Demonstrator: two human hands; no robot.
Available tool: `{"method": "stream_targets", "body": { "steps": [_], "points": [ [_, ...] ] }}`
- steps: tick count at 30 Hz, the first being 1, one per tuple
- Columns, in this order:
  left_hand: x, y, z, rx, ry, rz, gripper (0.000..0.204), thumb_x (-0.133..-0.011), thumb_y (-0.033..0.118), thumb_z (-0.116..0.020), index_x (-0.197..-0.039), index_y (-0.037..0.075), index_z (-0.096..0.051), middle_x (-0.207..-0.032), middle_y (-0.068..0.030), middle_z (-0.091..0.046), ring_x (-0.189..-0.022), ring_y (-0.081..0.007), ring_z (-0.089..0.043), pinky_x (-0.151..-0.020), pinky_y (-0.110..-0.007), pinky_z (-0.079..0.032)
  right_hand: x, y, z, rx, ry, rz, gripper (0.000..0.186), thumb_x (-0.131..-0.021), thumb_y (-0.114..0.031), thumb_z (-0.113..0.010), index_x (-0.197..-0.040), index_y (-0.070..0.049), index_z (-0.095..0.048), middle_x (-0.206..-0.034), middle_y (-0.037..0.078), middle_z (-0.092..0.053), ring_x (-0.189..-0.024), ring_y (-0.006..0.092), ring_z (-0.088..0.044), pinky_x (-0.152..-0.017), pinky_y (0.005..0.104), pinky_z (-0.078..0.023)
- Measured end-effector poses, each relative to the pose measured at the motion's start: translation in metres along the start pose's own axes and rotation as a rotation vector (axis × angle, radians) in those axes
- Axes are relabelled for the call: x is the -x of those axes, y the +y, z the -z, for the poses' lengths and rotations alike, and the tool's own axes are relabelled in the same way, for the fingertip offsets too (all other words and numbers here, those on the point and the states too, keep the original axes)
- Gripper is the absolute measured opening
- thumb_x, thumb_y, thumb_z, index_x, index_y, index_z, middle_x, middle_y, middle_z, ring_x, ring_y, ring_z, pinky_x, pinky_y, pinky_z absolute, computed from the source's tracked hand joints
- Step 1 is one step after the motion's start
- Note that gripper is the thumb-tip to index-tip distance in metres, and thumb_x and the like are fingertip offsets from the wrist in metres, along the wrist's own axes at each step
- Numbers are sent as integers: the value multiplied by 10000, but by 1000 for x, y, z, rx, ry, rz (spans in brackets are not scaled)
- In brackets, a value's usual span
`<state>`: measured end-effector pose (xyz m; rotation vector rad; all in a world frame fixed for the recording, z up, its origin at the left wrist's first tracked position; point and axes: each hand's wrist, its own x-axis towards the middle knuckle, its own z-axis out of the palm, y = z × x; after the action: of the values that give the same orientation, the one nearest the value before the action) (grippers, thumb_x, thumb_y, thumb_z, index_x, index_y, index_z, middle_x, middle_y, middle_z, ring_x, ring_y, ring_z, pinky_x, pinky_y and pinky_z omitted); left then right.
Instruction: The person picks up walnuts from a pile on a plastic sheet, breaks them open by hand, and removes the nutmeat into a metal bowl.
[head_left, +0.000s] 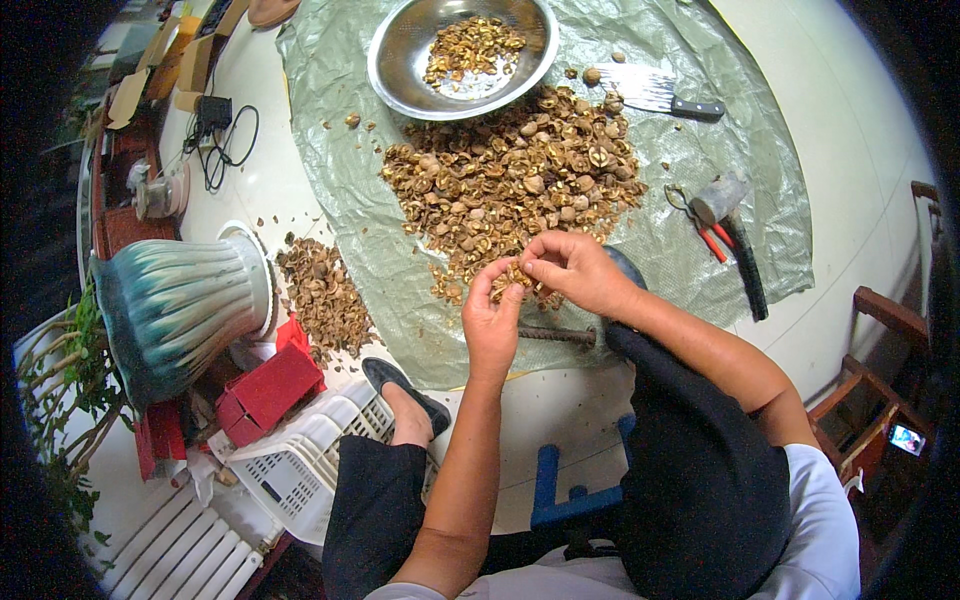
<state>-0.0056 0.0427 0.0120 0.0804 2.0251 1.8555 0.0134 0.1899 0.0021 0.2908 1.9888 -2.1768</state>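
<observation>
Over the near edge of the walnut heap, my left hand pinches a cracked walnut between thumb and fingers. My right hand meets it from the right, thumb and forefinger closed at the same walnut; part of the piece is hidden by the fingers. Beyond them the heap of cracked walnuts spreads on a green tarp. A wide steel bowl stands at the heap's far side, with walnut kernels in it. A ridged metal rod lies just below my right hand.
Right on the tarp lie a black-handled cleaver, red-handled pliers and a hammer. Left are a shell pile, a glazed plant pot, a red box and a white plastic basket. A blue stool is beneath me.
</observation>
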Motion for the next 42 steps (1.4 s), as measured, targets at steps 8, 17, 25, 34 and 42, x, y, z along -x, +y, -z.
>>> {"method": "stream_targets", "body": {
  "steps": [8,17,25,34,42],
  "points": [
    [1,-4,0,469,-42,263,291,-801,54,-516,-1090,31,-493,-760,24,-493,-558,-38,-365,-483,-171,-299,0,-7,2,-256,44,-154,123,-779,-125,-567,-773,-2,-561,-652,13,-550,-627,98,-523,-564,249,-432],
    [1,-9,10,33,-84,87,302,-817,94,-554,-1096,-6,-495,-1034,-49,-531,-863,-85,-488,-714,-201,-399,-1,-10,2,374,80,310,58,-740,-57,-573,-721,-10,-544,-648,16,-533,-601,81,-516,-515,222,-417],
    [1,-14,12,937,-125,351,270,-875,113,-451,-1130,26,-433,-997,-43,-503,-846,-134,-481,-683,-225,-405,-2,-9,5,-281,213,-245,37,-766,-53,-548,-748,-26,-531,-649,-8,-524,-522,66,-486,-483,206,-405],
    [0,-14,-2,824,34,496,276,-879,128,-441,-1140,44,-410,-1024,-52,-514,-871,-135,-500,-690,-252,-414,-1,-15,3,100,25,37,246,-780,-155,-615,-981,-36,-537,-695,-20,-502,-651,45,-467,-569,201,-395],
    [6,-8,-5,45,29,231,221,-849,118,-499,-1054,40,-475,-878,-4,-532,-721,-51,-478,-570,-180,-385,6,-6,0,287,-95,162,269,-834,-132,-502,-1083,-34,-485,-744,84,-534,-631,140,-533,-585,281,-436]
  ]
}}
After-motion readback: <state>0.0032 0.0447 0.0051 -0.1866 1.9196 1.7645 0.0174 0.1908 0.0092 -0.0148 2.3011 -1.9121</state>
